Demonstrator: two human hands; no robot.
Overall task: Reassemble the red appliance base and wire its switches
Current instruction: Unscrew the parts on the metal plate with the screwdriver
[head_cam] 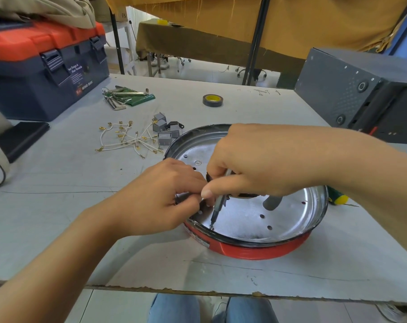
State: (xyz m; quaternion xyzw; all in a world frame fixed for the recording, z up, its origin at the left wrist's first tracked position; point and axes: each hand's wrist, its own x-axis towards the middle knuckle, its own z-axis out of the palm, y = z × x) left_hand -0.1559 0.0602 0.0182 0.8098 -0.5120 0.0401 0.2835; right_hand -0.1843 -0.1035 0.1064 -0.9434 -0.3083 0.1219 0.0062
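Much of the red appliance base [256, 249], right of centre frame, hides under both hands. Its shiny metal plate has holes. The right hand [251, 164] grips a screwdriver [217, 207]; what the left hand [160, 199] pinches is unclear.

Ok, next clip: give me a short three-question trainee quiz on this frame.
1. True or false: the roll of tape lies inside the red base.
2. Which hand holds the screwdriver? A) left B) right C) neither
3. Fill in: the loose white wires lie on the table next to the grey ____.

Key:
1. False; it lies on the table beyond the base.
2. B; the right hand holds it, tip down at a screw near the rim, while the left hand pinches something small beside it.
3. switches.
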